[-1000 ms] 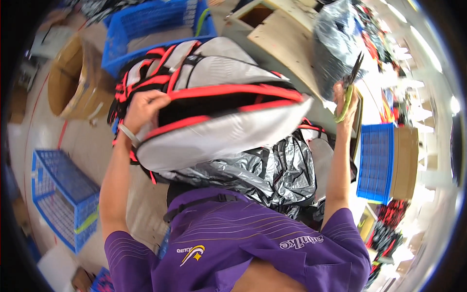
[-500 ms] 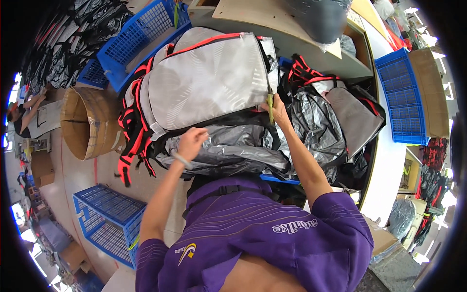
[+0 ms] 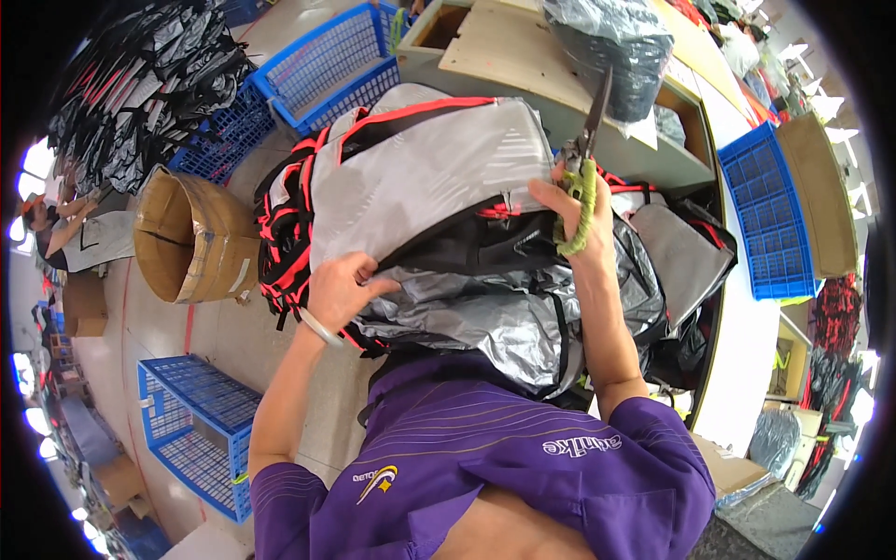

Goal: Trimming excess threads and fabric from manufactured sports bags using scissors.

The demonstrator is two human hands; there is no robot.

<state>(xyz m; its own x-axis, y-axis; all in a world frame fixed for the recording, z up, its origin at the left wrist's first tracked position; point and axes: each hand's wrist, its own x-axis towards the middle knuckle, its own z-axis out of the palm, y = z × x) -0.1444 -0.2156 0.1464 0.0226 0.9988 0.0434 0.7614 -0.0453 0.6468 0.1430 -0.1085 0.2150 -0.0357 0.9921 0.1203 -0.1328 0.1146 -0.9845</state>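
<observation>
A grey backpack with red-trimmed edges and black-and-red straps lies across the pile in front of me. My left hand, with a pale bracelet at its wrist, is closed on the near edge of this backpack, its thumb pointing right. My right hand grips scissors by green-wrapped handles at the bag's right end; their dark blades point away from me. Silver-grey shiny lining bunches up below the bag, close to my waist. Another grey bag piece rests to the right.
Blue crates stand at the far left, near left and right. An open round cardboard box is left of the bags. A wrapped dark bundle sits on the far bench. Another person is at far left.
My right hand has lifted the scissors, whose blades now point away from me. My left hand has come onto the backpack's near edge, and the backpack has shifted right.
</observation>
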